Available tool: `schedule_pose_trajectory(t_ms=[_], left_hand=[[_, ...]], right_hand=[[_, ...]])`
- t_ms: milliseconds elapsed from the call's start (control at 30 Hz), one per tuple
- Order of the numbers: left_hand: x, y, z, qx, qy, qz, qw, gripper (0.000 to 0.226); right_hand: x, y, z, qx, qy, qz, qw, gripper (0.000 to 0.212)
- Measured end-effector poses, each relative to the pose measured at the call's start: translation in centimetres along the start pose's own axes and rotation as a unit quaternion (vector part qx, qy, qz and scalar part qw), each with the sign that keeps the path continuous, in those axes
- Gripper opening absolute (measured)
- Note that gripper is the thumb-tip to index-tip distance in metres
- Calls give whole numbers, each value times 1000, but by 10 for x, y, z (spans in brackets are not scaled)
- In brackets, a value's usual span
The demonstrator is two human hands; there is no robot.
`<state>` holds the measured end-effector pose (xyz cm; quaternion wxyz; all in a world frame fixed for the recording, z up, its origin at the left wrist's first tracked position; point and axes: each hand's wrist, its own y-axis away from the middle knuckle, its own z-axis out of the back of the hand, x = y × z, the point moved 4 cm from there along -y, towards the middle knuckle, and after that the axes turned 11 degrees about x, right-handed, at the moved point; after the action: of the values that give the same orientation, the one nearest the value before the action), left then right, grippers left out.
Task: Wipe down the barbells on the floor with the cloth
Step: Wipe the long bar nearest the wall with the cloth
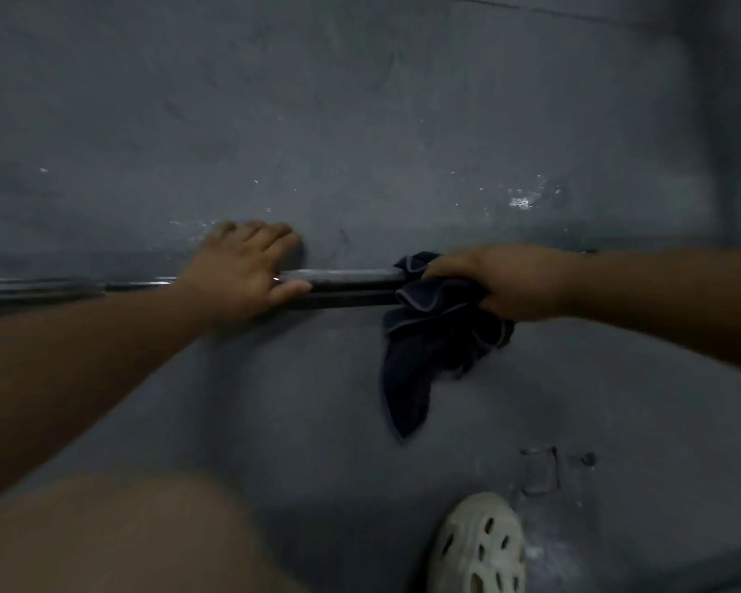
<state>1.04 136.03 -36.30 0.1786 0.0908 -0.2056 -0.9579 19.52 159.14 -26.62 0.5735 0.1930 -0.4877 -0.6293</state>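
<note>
Two hands on barbell (347,278) | left hand (240,271): fingers flat across it | right hand (510,280): fingers clamped on cloth (428,336) (dark)

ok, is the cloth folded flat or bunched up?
Bunched. The dark cloth is crumpled in the right hand against the barbell shaft, with ruffled edges showing and one corner trailing loose below.

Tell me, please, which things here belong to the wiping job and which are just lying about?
Part of the job:
barbell
cloth, bunched round the barbell
right hand, gripping the cloth
left hand, resting on the barbell

Not part of it:
white shoe at the bottom edge
floor, scuffed, under it all
</note>
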Motion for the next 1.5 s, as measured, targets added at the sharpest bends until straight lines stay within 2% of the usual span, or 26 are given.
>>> schedule_pose_trajectory(t_ms=[67, 167, 233, 300, 367, 433, 533, 633, 700, 767, 833, 900, 967, 1033, 1133, 1233, 1300, 1400, 1500], left_hand=[[-8, -1, 12, 39, -55, 12, 998, 79], [-24, 9, 16, 129, -89, 2, 988, 70], [-37, 20, 19, 224, -51, 1, 973, 82], [-47, 25, 12, 250, -27, 54, 966, 97], [-57, 29, 2, 209, -16, 123, 970, 107], [-62, 31, -8, 166, 20, 158, 973, 109], [-51, 28, -14, 120, 38, 120, 985, 106], [-39, 15, -12, 64, 56, 113, 990, 103], [-31, 2, -7, 39, 68, 101, 992, 103], [-18, -11, 0, 31, 73, 102, 992, 105], [-4, -25, 7, 31, 81, 106, 991, 109], [6, -39, 12, 32, 91, 117, 988, 113], [12, -48, 17, 27, 91, 126, 987, 115], [15, -54, 19, 23, 86, 128, 988, 116], [13, -53, 19, 17, 86, 129, 988, 115], [8, -45, 14, 17, 85, 133, 987, 113], [3, -44, 15, 25, 94, 138, 986, 113], [4, -35, 12, 36, 139, 170, 975, 115], [6, -6, 3, 10, 101, 187, 977, 115]], right_hand=[[-27, 8, 9, -21, 63, 13, 998, 66], [-55, 3, -7, -112, 196, 32, 974, 87], [-50, -18, -46, -158, 209, 46, 964, 87], [-39, -39, -78, -209, 191, 36, 959, 75], [-31, -47, -87, -299, 159, 31, 941, 62], [-37, -46, -77, -365, 109, 48, 923, 58], [-37, -49, -58, -392, 80, 54, 915, 52], [-35, -61, -27, -424, 13, -25, 905, 34], [-23, -72, -1, -430, -10, -24, 902, 29], [6, -90, 26, -441, -53, 53, 894, 31], [42, -107, 45, -430, -143, 136, 881, 38], [57, -117, 46, -401, -139, 158, 892, 45], [29, -112, 41, -389, 16, 111, 914, 49], [-21, -97, 34, -392, 92, 60, 914, 48], [-73, -69, 14, -415, 61, 2, 908, 48], [-53, -77, 21, -453, -70, -97, 883, 44], [3, -108, 41, -432, -89, -16, 897, 38], [74, -138, 55, -360, -35, 140, 922, 55], [37, -120, 34, -346, 18, 135, 928, 61]])
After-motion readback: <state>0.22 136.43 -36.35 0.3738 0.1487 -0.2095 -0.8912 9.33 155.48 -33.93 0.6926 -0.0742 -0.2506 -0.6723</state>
